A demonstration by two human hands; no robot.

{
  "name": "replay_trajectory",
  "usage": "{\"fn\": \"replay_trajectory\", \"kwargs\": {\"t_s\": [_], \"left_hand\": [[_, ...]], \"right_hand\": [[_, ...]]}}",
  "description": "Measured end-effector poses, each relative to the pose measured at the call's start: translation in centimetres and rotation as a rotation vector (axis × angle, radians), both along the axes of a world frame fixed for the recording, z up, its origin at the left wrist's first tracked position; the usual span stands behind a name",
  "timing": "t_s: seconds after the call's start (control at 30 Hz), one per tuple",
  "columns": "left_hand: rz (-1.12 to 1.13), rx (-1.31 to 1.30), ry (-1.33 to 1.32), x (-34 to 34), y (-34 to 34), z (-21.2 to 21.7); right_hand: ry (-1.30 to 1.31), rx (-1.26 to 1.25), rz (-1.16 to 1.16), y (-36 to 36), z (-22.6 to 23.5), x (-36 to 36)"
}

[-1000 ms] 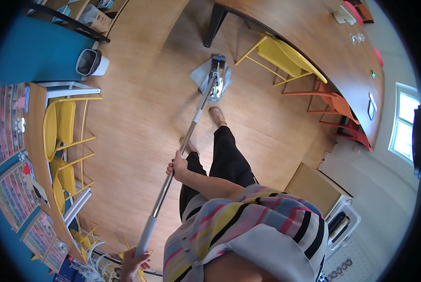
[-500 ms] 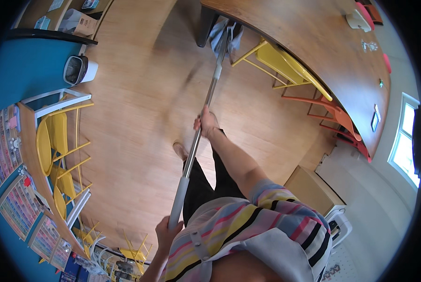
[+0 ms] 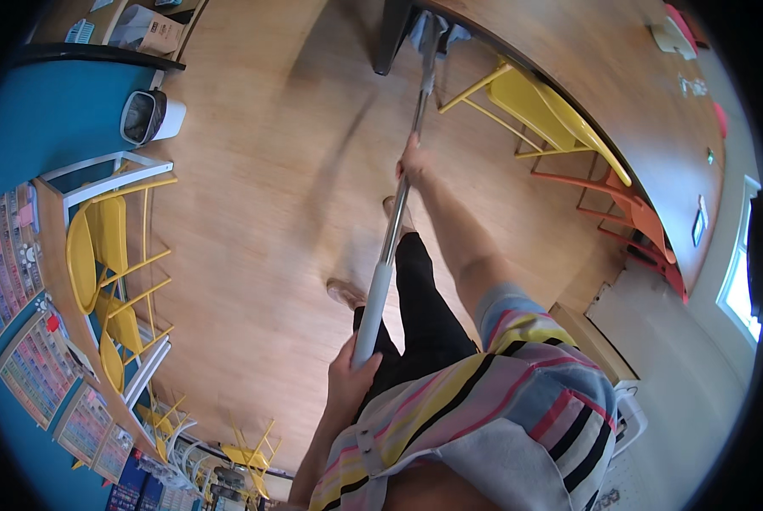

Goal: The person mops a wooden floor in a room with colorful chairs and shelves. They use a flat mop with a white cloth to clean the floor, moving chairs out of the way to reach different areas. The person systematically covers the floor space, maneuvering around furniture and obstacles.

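Observation:
A long mop slants up and away from my body, with a metal pole (image 3: 396,217) and a thick light-grey grip (image 3: 374,311). Around the lower end of that grip, close to my waist, my left hand (image 3: 351,375) is closed. My right hand (image 3: 412,162) wraps the metal part farther up, its arm stretched out. The pale grey-white cloth of the mop head (image 3: 456,36) is partly under the near edge of the wooden table (image 3: 560,43), beside a dark table leg (image 3: 393,43).
Yellow chairs (image 3: 530,106) and an orange chair (image 3: 633,209) stand along the table. At left are a white bin with a dark liner (image 3: 143,117), more yellow chairs (image 3: 109,234) and a counter with colourful display racks (image 3: 23,255). Wooden flooring (image 3: 253,187) lies between.
The mop head has gone farther away under the table. Both hands moved up and to the right with the pole, my right arm reaching farther out. My feet show more.

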State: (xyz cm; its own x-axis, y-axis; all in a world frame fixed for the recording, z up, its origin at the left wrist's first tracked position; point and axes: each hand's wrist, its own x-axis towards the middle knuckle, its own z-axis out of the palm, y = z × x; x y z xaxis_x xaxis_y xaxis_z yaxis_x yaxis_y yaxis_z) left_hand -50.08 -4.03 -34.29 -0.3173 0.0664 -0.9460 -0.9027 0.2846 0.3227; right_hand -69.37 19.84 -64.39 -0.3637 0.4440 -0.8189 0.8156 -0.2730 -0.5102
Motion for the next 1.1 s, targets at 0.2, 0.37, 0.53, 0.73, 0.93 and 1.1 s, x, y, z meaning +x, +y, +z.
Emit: {"fn": "replay_trajectory", "kwargs": {"t_s": [0.2,0.37,0.53,0.73,0.93,1.1], "left_hand": [[-0.03,-0.066,0.076,13.5,-12.2,3.4],[-0.055,-0.108,0.122,20.2,-20.7,5.7],[0.001,-0.196,0.048,25.5,-26.2,8.6],[0.079,-0.244,-0.003,28.0,-29.3,11.1],[0.15,-0.231,-0.015,26.3,-29.4,11.5],[0.162,-0.232,0.026,20.9,-27.2,10.4]], "right_hand": [[-0.022,-0.037,-0.115,-13.7,5.5,12.8],[-0.241,0.022,-0.002,-23.4,5.3,23.1],[-0.292,-0.122,-0.084,-31.4,12.2,30.9],[-0.495,-0.265,0.065,-39.0,16.5,37.3],[-0.334,-0.213,-0.073,-37.6,12.9,30.0],[-0.151,-0.32,-0.143,-34.0,11.2,19.3]]}}
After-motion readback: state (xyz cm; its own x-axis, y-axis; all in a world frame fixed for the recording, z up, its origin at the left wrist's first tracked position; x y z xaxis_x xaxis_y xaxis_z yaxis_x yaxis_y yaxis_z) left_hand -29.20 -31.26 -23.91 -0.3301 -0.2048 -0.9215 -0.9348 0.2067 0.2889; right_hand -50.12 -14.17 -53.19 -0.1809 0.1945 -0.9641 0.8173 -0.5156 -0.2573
